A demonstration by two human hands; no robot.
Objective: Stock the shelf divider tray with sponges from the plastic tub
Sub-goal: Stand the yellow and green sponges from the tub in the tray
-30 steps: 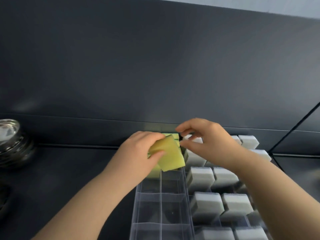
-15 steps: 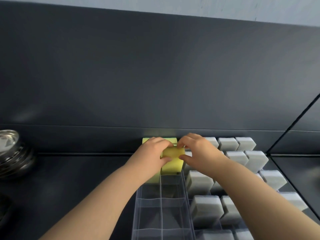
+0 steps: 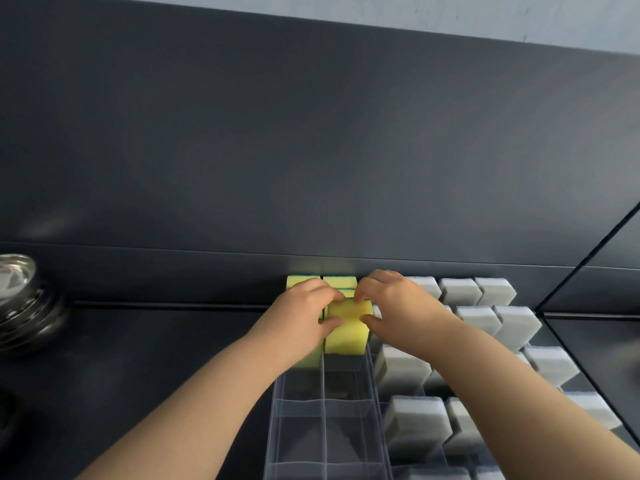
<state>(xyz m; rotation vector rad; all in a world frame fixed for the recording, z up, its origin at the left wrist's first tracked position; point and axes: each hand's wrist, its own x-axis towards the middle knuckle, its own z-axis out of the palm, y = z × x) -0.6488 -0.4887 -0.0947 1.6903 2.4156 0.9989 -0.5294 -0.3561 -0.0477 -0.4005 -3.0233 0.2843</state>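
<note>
A clear divider tray (image 3: pixel 323 410) with several compartments stands on the dark shelf. Yellow sponges (image 3: pixel 339 283) fill its far compartments. One yellow sponge (image 3: pixel 348 327) stands upright in the right column. My left hand (image 3: pixel 301 317) pinches its left edge with thumb and fingers. My right hand (image 3: pixel 398 306) pinches its right edge and top. The near compartments hold nothing. The plastic tub is out of view.
Rows of grey-white sponges (image 3: pixel 412 420) stand in dividers right of the tray. Stacked metal bowls (image 3: pixel 20 299) sit at the far left. A dark back wall rises just behind the tray. A shelf panel edge (image 3: pixel 588 258) runs diagonally at the right.
The yellow sponge, held tilted above the tray by my left hand, has been turned upright and lowered into its compartment. My right hand came over and took its right edge.
</note>
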